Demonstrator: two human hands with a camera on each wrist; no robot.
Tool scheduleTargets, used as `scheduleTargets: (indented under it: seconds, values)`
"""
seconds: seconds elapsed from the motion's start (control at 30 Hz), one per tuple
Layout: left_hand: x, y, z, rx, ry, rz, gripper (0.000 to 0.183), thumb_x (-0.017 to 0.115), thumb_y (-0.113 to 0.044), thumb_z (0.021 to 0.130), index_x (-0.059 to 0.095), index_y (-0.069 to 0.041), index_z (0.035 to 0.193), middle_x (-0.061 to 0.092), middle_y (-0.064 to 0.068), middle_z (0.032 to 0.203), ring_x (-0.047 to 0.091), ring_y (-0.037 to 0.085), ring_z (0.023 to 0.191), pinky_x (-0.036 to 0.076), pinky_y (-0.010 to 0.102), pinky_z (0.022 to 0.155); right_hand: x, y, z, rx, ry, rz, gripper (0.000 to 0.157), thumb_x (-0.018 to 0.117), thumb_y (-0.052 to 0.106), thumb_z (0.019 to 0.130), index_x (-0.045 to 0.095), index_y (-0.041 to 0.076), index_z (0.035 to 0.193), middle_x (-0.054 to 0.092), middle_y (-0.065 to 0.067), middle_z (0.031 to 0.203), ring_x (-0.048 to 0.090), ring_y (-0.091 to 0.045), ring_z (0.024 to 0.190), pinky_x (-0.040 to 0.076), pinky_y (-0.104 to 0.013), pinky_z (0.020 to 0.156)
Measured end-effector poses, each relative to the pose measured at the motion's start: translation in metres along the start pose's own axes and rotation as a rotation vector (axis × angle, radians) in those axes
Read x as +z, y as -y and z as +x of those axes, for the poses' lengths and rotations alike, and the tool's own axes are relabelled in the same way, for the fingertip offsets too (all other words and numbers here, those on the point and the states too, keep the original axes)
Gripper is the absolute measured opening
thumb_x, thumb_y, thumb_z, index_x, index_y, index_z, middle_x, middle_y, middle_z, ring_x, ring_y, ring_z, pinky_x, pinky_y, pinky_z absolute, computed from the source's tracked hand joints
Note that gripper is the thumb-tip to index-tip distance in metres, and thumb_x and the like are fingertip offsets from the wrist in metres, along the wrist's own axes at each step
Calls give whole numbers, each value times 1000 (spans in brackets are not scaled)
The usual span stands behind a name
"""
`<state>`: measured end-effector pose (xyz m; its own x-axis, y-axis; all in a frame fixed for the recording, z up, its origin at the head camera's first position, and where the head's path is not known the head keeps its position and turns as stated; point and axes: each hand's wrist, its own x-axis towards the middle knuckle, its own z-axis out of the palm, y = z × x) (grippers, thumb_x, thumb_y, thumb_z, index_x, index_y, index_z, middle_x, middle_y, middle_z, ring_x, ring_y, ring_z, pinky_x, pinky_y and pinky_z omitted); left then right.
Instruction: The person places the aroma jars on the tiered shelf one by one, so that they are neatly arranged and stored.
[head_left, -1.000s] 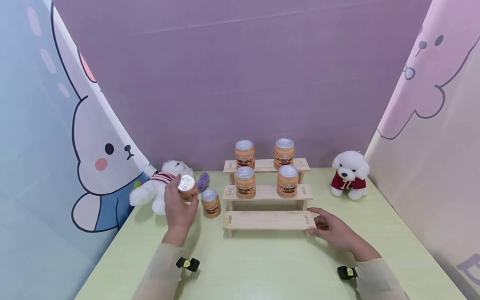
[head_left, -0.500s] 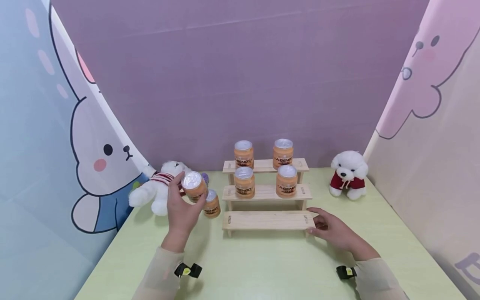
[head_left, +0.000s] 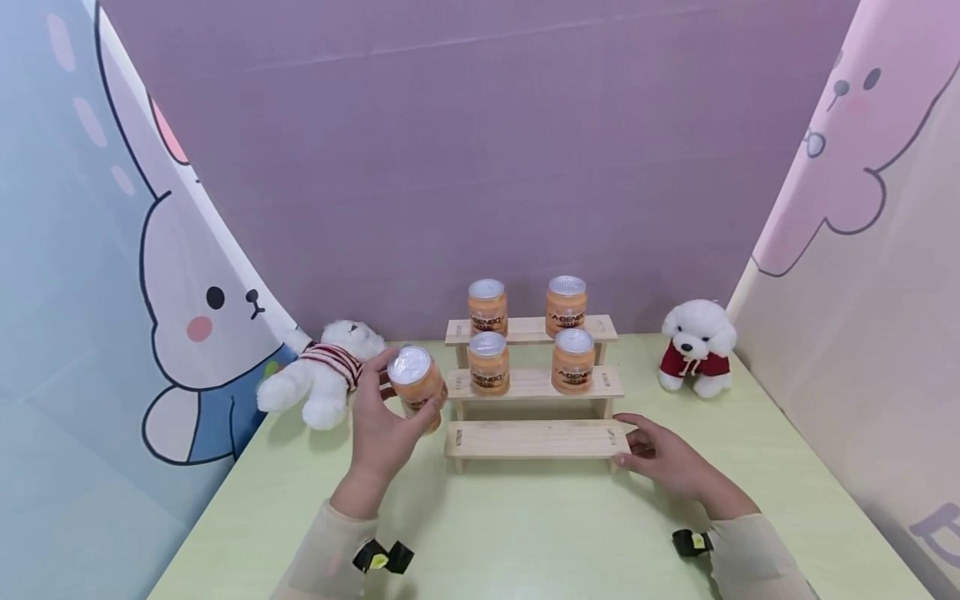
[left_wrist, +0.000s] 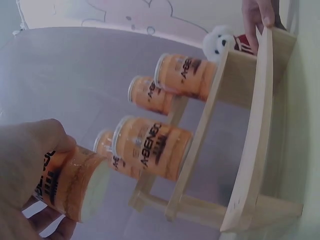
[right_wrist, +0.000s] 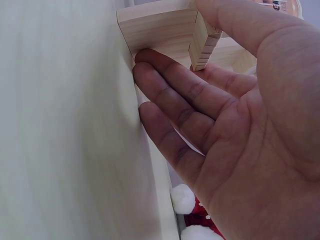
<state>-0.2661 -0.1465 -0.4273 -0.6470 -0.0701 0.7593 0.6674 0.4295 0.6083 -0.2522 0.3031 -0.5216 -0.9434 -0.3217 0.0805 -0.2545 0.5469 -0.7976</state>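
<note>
My left hand grips an orange can with a silver lid, tilted and raised over the table left of a three-step wooden display stand. In the left wrist view, fingers and thumb wrap the held can's side. Another orange can is mostly hidden behind it. Two cans stand on the middle step, a left one and a right one. The top step also bears two, a left can and a right can. My right hand holds the bottom step's right end between thumb and fingers.
A white plush toy in a striped top lies at the back left. A white plush dog in a red top sits at the back right. Behind the pale green table rises a purple backdrop.
My left hand has carried its can to the right, toward the stand, now covering most of the can on the table and the purple ball. My right hand has stayed in place.
</note>
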Motion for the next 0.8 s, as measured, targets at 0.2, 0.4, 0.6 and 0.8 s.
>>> scheduleTargets:
  seconds: [0.2,0.4,0.6,0.8]
  values:
    - [5,-19,-4,-32,53,-38,89,95,-5,72,50,-9,148,58,8,141,59,21,109,54,40,83,0,-2,1,1,-2,1,72,76,28,99,40,4,156,72,-5,109,68,-26,100,53,-28,84]
    - [14,-22,-12,-39,109,-64,89,96,-12,74,49,-15,149,60,3,133,60,19,108,58,42,83,0,-4,1,6,-4,1,72,76,29,98,40,5,156,73,-4,109,68,-25,101,54,-29,85]
    - [25,-29,-18,-75,168,-130,89,97,-15,74,49,-17,149,61,0,125,61,20,104,57,37,80,0,-7,1,0,-4,3,73,77,29,98,40,5,156,73,-4,110,68,-24,102,54,-29,85]
    - [39,-33,-25,-73,218,-187,87,98,-19,74,50,-18,148,61,-2,128,59,20,107,55,37,81,0,-5,1,5,-6,7,72,77,30,98,41,6,156,72,-4,110,68,-24,102,54,-29,85]
